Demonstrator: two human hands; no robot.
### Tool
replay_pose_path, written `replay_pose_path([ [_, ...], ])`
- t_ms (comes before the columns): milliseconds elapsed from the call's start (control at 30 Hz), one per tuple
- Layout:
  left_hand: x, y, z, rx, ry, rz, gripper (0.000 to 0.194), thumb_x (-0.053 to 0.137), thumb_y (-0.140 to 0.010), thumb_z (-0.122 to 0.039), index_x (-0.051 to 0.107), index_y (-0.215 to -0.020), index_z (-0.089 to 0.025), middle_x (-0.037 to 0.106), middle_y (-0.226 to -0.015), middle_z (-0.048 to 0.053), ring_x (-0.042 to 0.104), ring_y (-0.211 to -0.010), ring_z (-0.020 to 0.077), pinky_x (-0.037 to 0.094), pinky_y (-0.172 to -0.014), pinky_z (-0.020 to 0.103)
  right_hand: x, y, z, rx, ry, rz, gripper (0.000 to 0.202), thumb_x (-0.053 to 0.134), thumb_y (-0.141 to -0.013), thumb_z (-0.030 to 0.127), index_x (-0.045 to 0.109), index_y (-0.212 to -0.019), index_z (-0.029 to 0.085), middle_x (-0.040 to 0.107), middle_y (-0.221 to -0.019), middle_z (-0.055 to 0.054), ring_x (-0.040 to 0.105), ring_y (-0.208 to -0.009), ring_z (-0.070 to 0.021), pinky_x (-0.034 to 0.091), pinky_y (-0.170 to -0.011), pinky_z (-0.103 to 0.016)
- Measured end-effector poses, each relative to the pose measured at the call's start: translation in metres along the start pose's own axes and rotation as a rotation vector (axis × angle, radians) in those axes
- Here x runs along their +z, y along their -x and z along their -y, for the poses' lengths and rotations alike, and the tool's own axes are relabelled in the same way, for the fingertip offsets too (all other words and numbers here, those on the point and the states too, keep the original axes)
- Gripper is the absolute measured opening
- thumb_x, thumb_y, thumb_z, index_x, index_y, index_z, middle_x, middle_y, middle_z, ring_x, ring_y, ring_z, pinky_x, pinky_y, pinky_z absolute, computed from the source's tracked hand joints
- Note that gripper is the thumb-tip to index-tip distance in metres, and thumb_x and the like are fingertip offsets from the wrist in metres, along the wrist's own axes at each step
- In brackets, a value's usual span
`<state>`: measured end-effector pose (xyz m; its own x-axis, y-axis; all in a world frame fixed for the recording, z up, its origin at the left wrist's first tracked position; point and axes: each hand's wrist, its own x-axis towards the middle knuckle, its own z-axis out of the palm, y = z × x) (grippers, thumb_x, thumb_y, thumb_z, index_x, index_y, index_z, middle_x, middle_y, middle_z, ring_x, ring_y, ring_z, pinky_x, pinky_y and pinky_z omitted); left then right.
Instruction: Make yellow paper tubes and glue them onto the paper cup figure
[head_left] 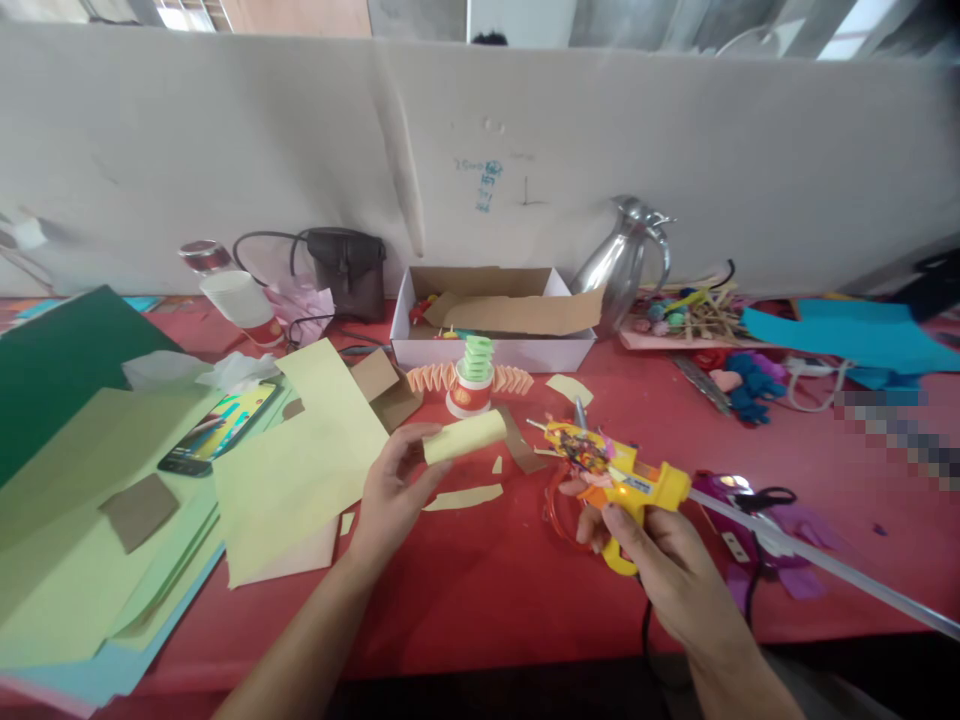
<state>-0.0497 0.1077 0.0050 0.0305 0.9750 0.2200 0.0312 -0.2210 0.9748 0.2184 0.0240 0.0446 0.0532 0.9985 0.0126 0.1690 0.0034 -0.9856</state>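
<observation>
Between the fingers of my left hand (401,480) is a rolled tube of pale yellow paper (466,436), lying nearly level above the table. My right hand (660,560) grips a yellow hot glue gun (637,488) by its handle, nozzle pointing left toward the tube but apart from it. A long clear glue stick (825,565) sticks out of the gun's back. Just beyond the tube stands a red and white paper cup (470,394) with orange folded-paper strips (514,380) at both sides and a green folded strip (478,358) on top.
Yellow paper sheets (300,470) and a phone (219,428) lie at left. Behind the cup sits a white box (495,354), with a steel jug (619,260) to its right. Paper scraps (463,497) lie near my hands. A purple device (750,520) with cords is at right.
</observation>
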Motion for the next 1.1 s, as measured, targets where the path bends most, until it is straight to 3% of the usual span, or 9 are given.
replay_pose_path([
  [133,0.002,-0.003,-0.006,-0.269,0.282,-0.008,0.033,0.074,-0.084,-0.033,0.066,-0.115,-0.027,0.069,-0.100,0.001,0.068,-0.082,0.0134,0.057,-0.077,0.026,-0.002,0.001,-0.002,0.003,-0.003,0.017,0.034,0.058,-0.094,0.051,0.072,-0.093,0.020,0.075,-0.092,-0.008,0.063,-0.069,-0.0168,0.054,-0.065,-0.027],
  [300,0.002,-0.012,-0.012,-0.507,0.500,-0.092,0.028,0.070,-0.087,-0.040,0.066,-0.104,-0.017,0.072,-0.076,0.005,0.071,-0.065,0.0142,0.057,-0.056,0.018,-0.005,0.001,-0.004,-0.005,-0.005,0.050,0.031,0.057,-0.096,0.048,0.072,-0.095,0.021,0.074,-0.093,-0.007,0.063,-0.073,-0.0164,0.055,-0.068,-0.026],
  [400,0.002,-0.015,-0.015,-0.612,0.542,-0.175,0.024,0.066,-0.091,-0.035,0.068,-0.094,-0.012,0.072,-0.071,0.008,0.071,-0.061,0.0131,0.057,-0.055,0.014,-0.006,0.001,-0.005,-0.008,-0.031,0.058,0.029,0.057,-0.097,0.046,0.072,-0.098,0.022,0.073,-0.095,-0.007,0.063,-0.074,-0.0158,0.055,-0.068,-0.025],
  [600,-0.001,-0.017,-0.020,-0.742,0.564,-0.178,0.033,0.054,-0.098,-0.036,0.068,-0.092,-0.007,0.070,-0.067,0.010,0.069,-0.058,0.0110,0.058,-0.055,0.011,-0.008,0.001,-0.008,-0.010,-0.069,0.077,0.029,0.058,-0.097,0.046,0.073,-0.097,0.021,0.072,-0.099,-0.008,0.062,-0.074,-0.0148,0.055,-0.068,-0.024],
  [700,-0.003,-0.017,-0.018,-0.771,0.560,-0.159,0.035,0.054,-0.098,-0.038,0.068,-0.093,-0.006,0.069,-0.068,0.011,0.068,-0.057,0.0101,0.057,-0.055,0.011,-0.009,0.002,-0.009,0.004,-0.084,0.073,0.029,0.058,-0.096,0.046,0.072,-0.100,0.021,0.072,-0.098,-0.007,0.062,-0.074,-0.0150,0.054,-0.069,-0.024],
  [800,-0.005,-0.016,-0.013,-0.744,0.540,-0.110,0.027,0.066,-0.091,-0.036,0.067,-0.093,-0.010,0.070,-0.073,0.009,0.068,-0.058,0.0109,0.055,-0.051,0.012,-0.009,0.001,-0.009,0.018,-0.123,0.046,0.029,0.060,-0.096,0.046,0.071,-0.108,0.022,0.072,-0.092,-0.006,0.062,-0.073,-0.0145,0.053,-0.068,-0.024],
  [867,-0.005,-0.014,-0.010,-0.650,0.533,-0.057,0.022,0.077,-0.082,-0.029,0.067,-0.097,-0.016,0.069,-0.082,0.004,0.070,-0.066,0.0122,0.057,-0.056,0.015,-0.008,0.000,-0.010,0.029,-0.156,0.034,0.029,0.061,-0.095,0.045,0.071,-0.110,0.023,0.072,-0.089,-0.005,0.061,-0.072,-0.0145,0.052,-0.068,-0.024],
  [933,-0.004,-0.011,-0.007,-0.536,0.511,0.000,0.031,0.083,-0.075,-0.021,0.067,-0.101,-0.021,0.067,-0.090,0.000,0.070,-0.077,0.0119,0.058,-0.068,0.018,-0.008,-0.001,-0.011,0.040,-0.173,0.027,0.029,0.062,-0.094,0.046,0.072,-0.109,0.022,0.072,-0.086,-0.005,0.061,-0.072,-0.0149,0.052,-0.066,-0.024],
  [1100,-0.001,-0.007,-0.002,-0.384,0.367,0.059,0.030,0.082,-0.074,-0.020,0.067,-0.099,-0.026,0.063,-0.106,-0.002,0.064,-0.091,0.0103,0.052,-0.082,0.020,-0.009,0.001,-0.012,0.064,-0.166,-0.026,0.032,0.063,-0.093,0.048,0.074,-0.106,0.021,0.069,-0.081,-0.005,0.060,-0.071,-0.0151,0.051,-0.064,-0.024],
])
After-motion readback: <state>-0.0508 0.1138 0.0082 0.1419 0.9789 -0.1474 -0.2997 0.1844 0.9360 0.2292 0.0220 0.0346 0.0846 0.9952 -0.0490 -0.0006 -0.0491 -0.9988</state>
